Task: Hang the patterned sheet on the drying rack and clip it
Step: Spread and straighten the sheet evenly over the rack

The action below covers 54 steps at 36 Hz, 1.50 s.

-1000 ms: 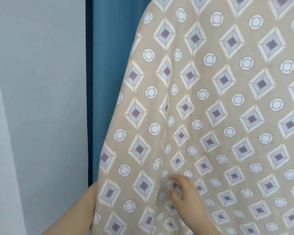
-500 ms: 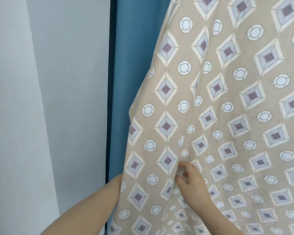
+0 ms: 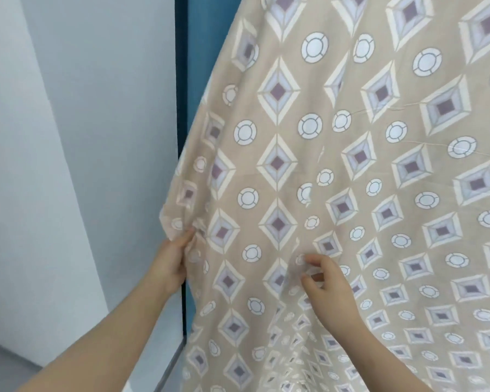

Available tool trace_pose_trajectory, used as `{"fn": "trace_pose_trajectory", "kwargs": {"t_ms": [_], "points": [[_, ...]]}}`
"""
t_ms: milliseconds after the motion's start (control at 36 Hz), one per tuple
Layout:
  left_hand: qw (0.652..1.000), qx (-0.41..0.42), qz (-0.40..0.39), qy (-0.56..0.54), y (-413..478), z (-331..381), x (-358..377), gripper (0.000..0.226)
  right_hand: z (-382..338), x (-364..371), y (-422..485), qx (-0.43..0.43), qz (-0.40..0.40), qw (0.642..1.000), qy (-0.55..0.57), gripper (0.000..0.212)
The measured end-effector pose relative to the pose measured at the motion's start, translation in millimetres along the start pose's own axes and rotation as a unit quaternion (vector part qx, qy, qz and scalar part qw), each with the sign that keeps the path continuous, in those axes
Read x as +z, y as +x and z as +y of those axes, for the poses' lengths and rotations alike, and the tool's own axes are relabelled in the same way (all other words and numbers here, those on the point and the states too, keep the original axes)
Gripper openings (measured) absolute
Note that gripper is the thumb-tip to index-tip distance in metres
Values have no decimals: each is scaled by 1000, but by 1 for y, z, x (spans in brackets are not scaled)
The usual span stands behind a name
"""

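The patterned sheet, beige with purple diamonds and white rings, hangs down and fills the right two thirds of the head view. My left hand grips its left edge, where the cloth bunches round my fingers. My right hand is on the front of the sheet lower down, its curled fingers pinching a fold of fabric. The drying rack and any clips are hidden from view.
A blue curtain with a dark frame edge hangs behind the sheet's left side. A pale grey wall fills the left, with a strip of floor at the bottom left corner.
My left hand has come out from behind the sheet and taken hold of its left edge. The right hand keeps pinching the cloth, and the view has moved closer and rightwards.
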State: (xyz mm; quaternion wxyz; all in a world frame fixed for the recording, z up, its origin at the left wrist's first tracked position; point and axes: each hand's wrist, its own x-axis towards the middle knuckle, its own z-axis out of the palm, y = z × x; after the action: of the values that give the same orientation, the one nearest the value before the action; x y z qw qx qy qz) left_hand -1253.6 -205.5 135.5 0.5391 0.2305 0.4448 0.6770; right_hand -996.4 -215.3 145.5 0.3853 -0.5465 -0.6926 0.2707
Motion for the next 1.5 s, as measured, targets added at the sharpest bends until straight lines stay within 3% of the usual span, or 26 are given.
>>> {"fn": "trace_pose_trajectory", "kwargs": {"t_ms": [56,111,167,222,278,361,389,444,500,556,639,694,750,861,944,1056,1139,1222,1278,1306,1389,1444,1500], "points": [[991,101,68,-46,-13,20,-21,13,0,3,-3,4,-6,1000,3,30],[988,144,40,36,-28,38,-47,16,0,8,-6,19,-18,1000,0,29],[963,51,-55,259,-46,39,-63,45,1,15,-10,30,-33,999,-15,30],[901,-59,-92,420,-59,35,-76,48,0,22,-15,33,-46,998,-27,29],[915,10,-6,404,-61,38,-86,35,2,28,-20,35,-59,997,-28,29],[929,138,210,273,-63,45,-86,15,6,36,-29,48,-86,995,-34,29],[933,138,208,261,-65,45,-85,18,9,38,-33,53,-94,994,-36,29],[939,67,119,315,-70,34,-87,37,14,42,-40,61,-100,992,-42,31],[907,-28,7,420,-76,17,-92,20,21,45,-46,71,-100,992,-41,33],[881,-14,45,471,-75,5,-100,4,29,46,-53,88,-100,990,-44,32],[902,78,207,370,-61,2,-111,7,43,48,-63,125,-108,985,-40,30],[917,88,240,307,-52,0,-114,20,53,48,-70,148,-115,982,-36,30],[929,18,184,319,-51,-12,-113,45,62,47,-79,169,-122,977,-37,31],[895,-136,53,421,-60,-52,-108,30,79,51,-93,202,-137,969,-33,31],[897,-98,107,418,-54,-79,-118,7,88,55,-99,225,-154,962,-25,30],[900,18,230,369,-40,-83,-124,28,100,58,-102,238,-161,958,-25,24],[926,73,300,219,-23,-60,-129,33,103,60,-102,248,-158,955,-21,22],[957,83,271,55,-12,-41,-129,25,105,62,-101,254,-163,953,-14,23],[975,35,205,73,-15,-44,-123,28,106,63,-101,254,-167,952,-13,23],[977,-17,172,124,-19,-52,-122,39,106,64,-101,254,-169,952,-15,23],[922,-227,94,299,-43,-86,-119,81,106,67,-103,255,-171,952,-17,23],[887,-344,42,305,-57,-108,-118,82,107,70,-104,260,-175,950,-15,21],[867,-414,-1,278,-64,-124,-113,69,107,74,-105,264,-177,948,-15,19]]}}
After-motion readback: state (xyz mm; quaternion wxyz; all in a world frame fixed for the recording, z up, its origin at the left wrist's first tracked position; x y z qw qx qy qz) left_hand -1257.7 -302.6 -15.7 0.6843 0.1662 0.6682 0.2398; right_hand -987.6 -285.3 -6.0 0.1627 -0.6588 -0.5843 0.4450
